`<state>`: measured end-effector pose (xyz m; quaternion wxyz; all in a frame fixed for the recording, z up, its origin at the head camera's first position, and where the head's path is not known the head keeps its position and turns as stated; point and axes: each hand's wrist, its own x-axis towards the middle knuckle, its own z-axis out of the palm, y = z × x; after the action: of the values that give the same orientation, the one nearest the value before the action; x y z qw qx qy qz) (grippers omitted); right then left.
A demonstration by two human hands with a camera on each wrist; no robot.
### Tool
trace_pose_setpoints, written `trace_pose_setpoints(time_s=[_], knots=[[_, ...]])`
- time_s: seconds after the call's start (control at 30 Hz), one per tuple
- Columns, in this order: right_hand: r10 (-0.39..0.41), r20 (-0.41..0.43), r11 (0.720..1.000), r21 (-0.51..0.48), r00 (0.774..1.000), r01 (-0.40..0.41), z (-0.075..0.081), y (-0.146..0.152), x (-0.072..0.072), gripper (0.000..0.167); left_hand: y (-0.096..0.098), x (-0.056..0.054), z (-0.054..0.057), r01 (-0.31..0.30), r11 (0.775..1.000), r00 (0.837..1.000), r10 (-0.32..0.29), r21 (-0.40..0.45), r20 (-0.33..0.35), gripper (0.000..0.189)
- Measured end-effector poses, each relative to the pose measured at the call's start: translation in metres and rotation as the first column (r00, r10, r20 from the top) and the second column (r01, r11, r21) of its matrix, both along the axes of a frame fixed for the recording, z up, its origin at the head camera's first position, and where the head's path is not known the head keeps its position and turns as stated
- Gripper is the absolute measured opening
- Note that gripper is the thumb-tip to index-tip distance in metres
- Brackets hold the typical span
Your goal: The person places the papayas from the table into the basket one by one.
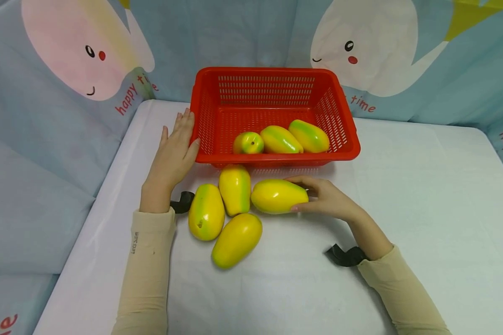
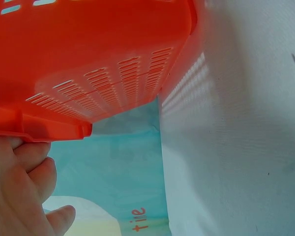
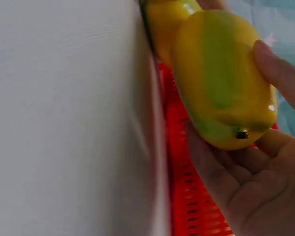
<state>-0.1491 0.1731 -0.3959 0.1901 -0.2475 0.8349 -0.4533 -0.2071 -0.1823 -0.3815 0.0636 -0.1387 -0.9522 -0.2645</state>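
Observation:
My right hand [image 1: 324,197] grips the right end of a yellow papaya [image 1: 276,196], thumb on the near side and fingers on the far side. In the right wrist view, the papaya [image 3: 223,78] shows a green stripe and a dark stem spot. My left hand [image 1: 173,151] lies against the left side of a red plastic basket [image 1: 276,157], fingers fairly straight along its rim. The left wrist view shows fingers [image 2: 39,167] just beneath that rim. Three more papayas, one of them upright-lying by the basket [image 1: 234,190], sit left of the held one.
Inside the basket, three papayas [image 1: 281,139] lie along its near wall. Black straps [image 1: 345,256] hang at both wrists. A white-covered table [image 1: 419,195] carries everything, and a blue cloth [image 1: 251,32] with whale prints rises behind and at the left.

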Motion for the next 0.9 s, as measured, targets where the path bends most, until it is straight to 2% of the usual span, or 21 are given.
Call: trace_pose_setpoints(time_s=[0.2, 0.57, 0.7, 0.9], knots=[[0.006, -0.021, 0.999, -0.053, 1.0, -0.008, 0.014, 0.001, 0.006, 0.059, 0.001, 0.0, 0.001, -0.002, 1.0, 1.0, 0.002, -0.001, 0.003, 0.06], [0.011, -0.056, 0.997, -0.07, 0.998, -0.015, 0.029, 0.001, 0.011, 0.06, 0.0, 0.001, 0.001, -0.004, 1.0, 1.0, 0.004, -0.007, 0.01, 0.06], [0.013, -0.104, 0.996, -0.081, 0.994, -0.021, 0.039, -0.001, 0.01, 0.059, -0.001, 0.001, 0.001, -0.004, 1.0, 1.0, 0.004, -0.006, 0.006, 0.06], [-0.054, -0.157, 0.989, -0.143, 0.986, 0.031, 0.056, -0.009, 0.002, 0.058, -0.001, 0.001, 0.001, -0.006, 1.0, 1.0, 0.006, -0.007, 0.013, 0.06]])
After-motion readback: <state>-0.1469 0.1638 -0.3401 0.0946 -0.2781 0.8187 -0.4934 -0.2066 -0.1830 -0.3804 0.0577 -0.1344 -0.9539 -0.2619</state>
